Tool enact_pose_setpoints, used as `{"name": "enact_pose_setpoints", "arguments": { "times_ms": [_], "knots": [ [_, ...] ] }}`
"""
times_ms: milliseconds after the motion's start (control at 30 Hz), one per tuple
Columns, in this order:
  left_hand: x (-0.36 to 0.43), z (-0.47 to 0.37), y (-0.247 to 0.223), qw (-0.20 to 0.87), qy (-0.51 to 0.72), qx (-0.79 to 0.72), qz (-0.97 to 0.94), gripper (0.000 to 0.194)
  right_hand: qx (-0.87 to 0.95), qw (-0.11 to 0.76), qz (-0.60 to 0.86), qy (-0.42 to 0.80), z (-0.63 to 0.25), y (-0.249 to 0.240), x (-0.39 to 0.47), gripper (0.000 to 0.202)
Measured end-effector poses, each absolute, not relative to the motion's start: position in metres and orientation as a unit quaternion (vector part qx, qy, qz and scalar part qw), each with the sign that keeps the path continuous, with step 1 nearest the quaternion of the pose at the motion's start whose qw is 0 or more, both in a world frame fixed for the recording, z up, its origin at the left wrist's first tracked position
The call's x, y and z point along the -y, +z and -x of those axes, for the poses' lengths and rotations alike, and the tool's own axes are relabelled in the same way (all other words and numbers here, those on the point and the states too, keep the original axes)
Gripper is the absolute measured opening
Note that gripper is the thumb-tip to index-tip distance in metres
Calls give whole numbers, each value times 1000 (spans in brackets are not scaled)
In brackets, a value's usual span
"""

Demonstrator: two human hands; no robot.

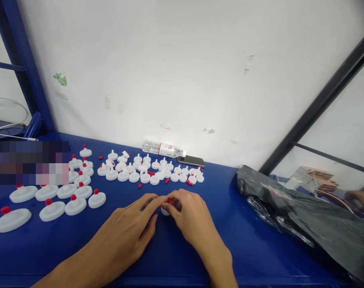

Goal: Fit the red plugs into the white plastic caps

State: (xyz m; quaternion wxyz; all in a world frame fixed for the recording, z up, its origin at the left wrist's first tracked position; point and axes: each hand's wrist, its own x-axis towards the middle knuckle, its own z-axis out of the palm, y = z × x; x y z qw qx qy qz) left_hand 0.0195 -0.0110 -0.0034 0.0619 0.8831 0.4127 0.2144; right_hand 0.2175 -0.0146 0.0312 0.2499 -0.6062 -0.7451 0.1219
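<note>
My right hand [186,208] pinches a small red cap [169,200] on top of a white round lid [165,211], which is mostly hidden by my fingers. Beside it, my left hand [136,222] reaches in from the left, its index fingertip close to the red cap and its thumb apart; nothing shows between its fingers. White lids with red caps [52,210] stand in rows at the left. Behind my hands, several white lids with bare spouts [134,176] are grouped, with loose red caps [140,186] among them.
A clear plastic bottle [166,149] lies against the wall beside a dark phone [191,161]. Grey plastic bags [304,216] cover the right side of the blue table [230,240]. A person's hand [362,200] shows beyond the black frame at the far right.
</note>
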Motion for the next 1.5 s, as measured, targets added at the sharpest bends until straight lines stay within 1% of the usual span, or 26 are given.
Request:
{"name": "enact_pose_setpoints", "arguments": {
  "times_ms": [200, 367, 600, 867, 1033, 1200, 1300, 1367, 1500],
  "knots": [
    [11, -19, -7, 35, 195, -406, -892, 55, 748, 256, 592, 158, -218, 30, 15, 6],
    [11, -18, -9, 29, 191, -400, -896, 51, 747, 254, 591, 167, -217, 30, 15, 8],
    [9, -19, -11, 38, 193, -409, -891, 53, 742, 262, 592, 174, -217, 30, 15, 9],
    [11, -18, -10, 58, 210, -419, -882, 54, 750, 256, 598, 123, -218, 32, 17, 10],
    [10, -19, -10, 62, 221, -419, -878, 56, 752, 252, 594, 133, -225, 35, 16, 20],
    [8, -19, -10, 48, 223, -433, -872, 53, 748, 240, 604, 134, -232, 34, 16, 33],
    [9, -19, -11, 44, 221, -441, -869, 53, 755, 237, 599, 126, -233, 36, 17, 34],
    [10, -19, -10, 46, 225, -437, -870, 53, 758, 249, 589, 130, -234, 38, 18, 33],
    [11, -21, -7, 38, 221, -440, -869, 51, 733, 305, 591, 142, -239, 41, 19, 36]
  ]
}}
